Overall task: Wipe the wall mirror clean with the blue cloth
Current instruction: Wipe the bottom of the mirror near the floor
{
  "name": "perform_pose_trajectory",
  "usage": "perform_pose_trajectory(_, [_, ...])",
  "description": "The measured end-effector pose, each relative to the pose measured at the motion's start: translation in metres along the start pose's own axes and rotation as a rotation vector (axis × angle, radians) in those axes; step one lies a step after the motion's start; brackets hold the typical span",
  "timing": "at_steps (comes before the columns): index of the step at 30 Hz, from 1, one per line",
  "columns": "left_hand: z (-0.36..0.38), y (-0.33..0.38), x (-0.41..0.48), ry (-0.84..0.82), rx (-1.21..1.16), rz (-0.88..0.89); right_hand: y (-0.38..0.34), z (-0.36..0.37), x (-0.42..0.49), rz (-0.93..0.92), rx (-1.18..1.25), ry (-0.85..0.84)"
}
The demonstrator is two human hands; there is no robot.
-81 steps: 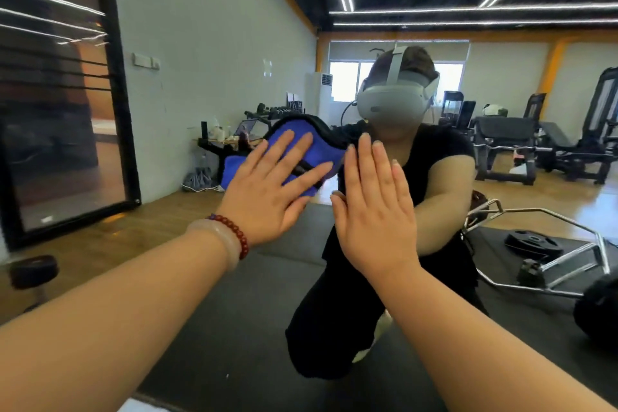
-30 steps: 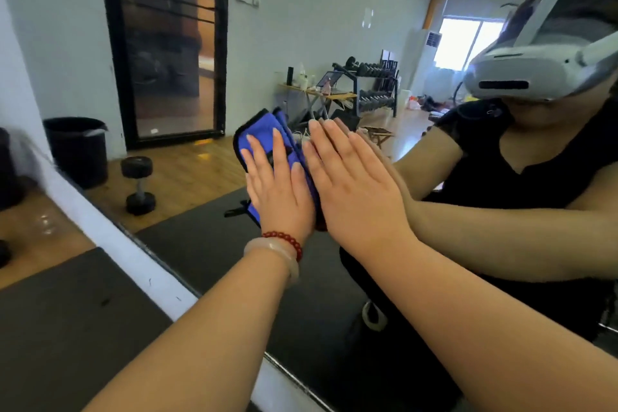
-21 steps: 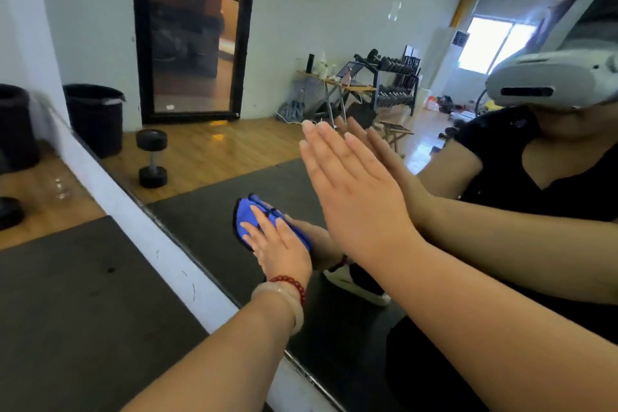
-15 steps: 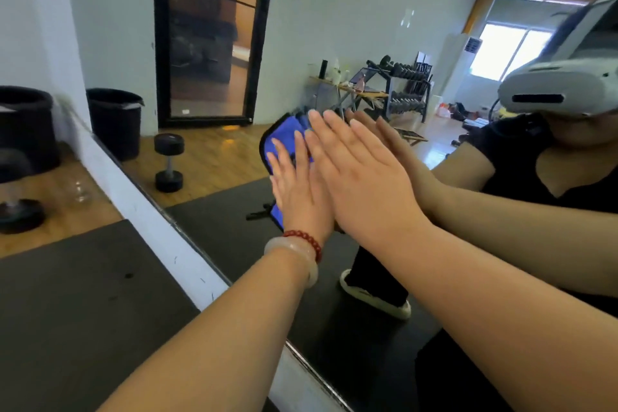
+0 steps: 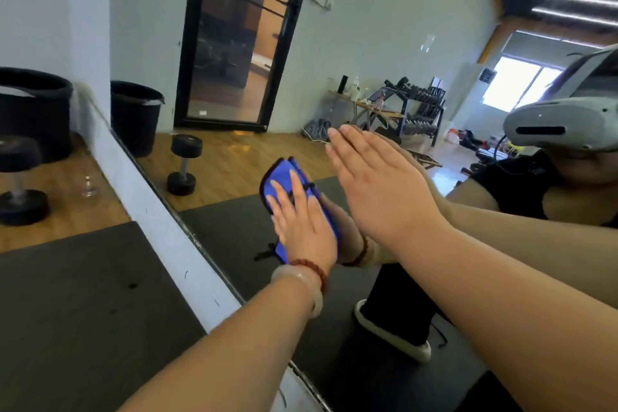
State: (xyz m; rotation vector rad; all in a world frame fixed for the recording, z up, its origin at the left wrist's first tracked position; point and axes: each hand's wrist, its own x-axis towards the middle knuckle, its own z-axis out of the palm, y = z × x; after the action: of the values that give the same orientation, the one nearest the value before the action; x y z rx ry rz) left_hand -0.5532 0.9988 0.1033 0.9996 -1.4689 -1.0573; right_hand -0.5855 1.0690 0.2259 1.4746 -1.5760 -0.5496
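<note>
Left hand (image 5: pixel 302 224) lies flat on the blue cloth (image 5: pixel 282 177), fingers straight and slightly apart, pressing it against the wall mirror (image 5: pixel 227 221). Nothing is clamped. I read the open palm as a way to spread pressure so the folded cloth slides without bunching. The cloth sits low on the glass, near the left border. Its top and left side stick out past the fingertips, and a bit of it shows below the wrist.

Right hand (image 5: pixel 378 184) is also flat, fingers straight and together, holding nothing. It is just right of the cloth and a bit higher. It looks like a brace on the glass, with the fingertips meeting their reflection, but I can't confirm palm contact.

Step, as I judge it: mid-wipe on the lower-left zone.

Edges: the white strip (image 5: pixel 157 221) along the mirror's border runs diagonally close to the cloth's left side, so there's little glass left that way. Open glass lies above, and below toward the near end. The right hand blocks travel to the right and would need to lift or shift.

On the floor past the strip, a black bin (image 5: pixel 33 104) and a dumbbell (image 5: pixel 20 177) stand well apart from the hands. They're not in the way.
</note>
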Motion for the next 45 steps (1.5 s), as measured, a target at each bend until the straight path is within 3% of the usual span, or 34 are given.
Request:
perform_pose_trajectory(3, [-0.010,0.037,0.045,0.038,0.043,0.214,-0.003,0.011,0.006,0.049,0.076,0.101])
perform_pose_trajectory(5, [-0.009,0.032,0.052,0.066,0.034,0.247,-0.003,0.016,0.006,0.044,0.102,0.104])
perform_pose_trajectory(10, [-0.012,-0.022,0.032,0.001,0.001,-0.114,-0.003,0.009,0.005,0.027,0.103,0.088])
perform_pose_trajectory(13, [-0.018,-0.013,0.039,-0.030,0.017,-0.196,-0.004,0.005,0.014,0.040,0.097,0.095])
perform_pose_trajectory(19, [-0.032,0.050,0.102,0.019,0.042,0.086,-0.001,-0.030,0.083,0.066,-0.003,0.179])
perform_pose_trajectory(23, [-0.034,0.044,0.121,0.087,0.087,0.305,0.015,-0.031,0.116,0.101,-0.033,0.026])
perform_pose_trajectory(25, [-0.035,0.029,0.127,0.093,0.045,0.234,0.015,-0.023,0.115,0.097,-0.085,0.024])
perform_pose_trajectory(28, [-0.046,0.021,0.151,0.081,-0.013,-0.092,0.013,-0.014,0.116,0.096,-0.123,0.082])
perform_pose_trajectory(30, [-0.053,0.033,0.166,0.070,-0.027,-0.181,0.013,-0.010,0.120,0.113,-0.112,0.147])
perform_pose_trajectory(32, [-0.057,0.061,0.174,0.063,0.003,-0.017,0.013,-0.005,0.122,0.113,-0.063,0.213])
perform_pose_trajectory(34, [-0.058,0.086,0.179,0.046,0.051,0.256,0.014,-0.004,0.122,0.110,-0.058,0.231])
perform_pose_trajectory(36, [-0.057,0.087,0.187,0.053,0.071,0.370,0.014,-0.004,0.122,0.104,-0.068,0.220])
perform_pose_trajectory(38, [-0.058,0.062,0.194,0.104,0.051,0.264,0.014,-0.006,0.120,0.113,-0.070,0.186])
perform_pose_trajectory(42, [-0.067,0.022,0.211,0.069,-0.006,-0.131,0.010,-0.012,0.125,0.139,-0.086,0.216])
perform_pose_trajectory(45, [-0.076,0.033,0.216,0.008,-0.027,-0.167,-0.008,-0.018,0.155,0.113,-0.033,0.253])
